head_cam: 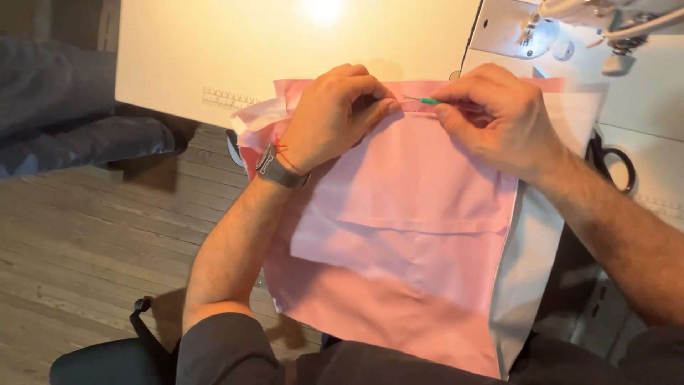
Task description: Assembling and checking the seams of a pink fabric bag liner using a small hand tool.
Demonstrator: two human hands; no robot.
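Pink fabric panel point(406, 235) hangs from the tabletop point(214, 50) edge into the lap, its top edge running left-right across the view. Left hand point(331, 117) is curled closed, pinching that top edge. Right hand point(495, 114) is closed too, fingers gripping a thin green-handled tool point(425, 101). The tool's long axis lies along the edge, tip pointing at the left hand and nearly touching its fingertips. Scissors point(614, 162) lie right, well apart.
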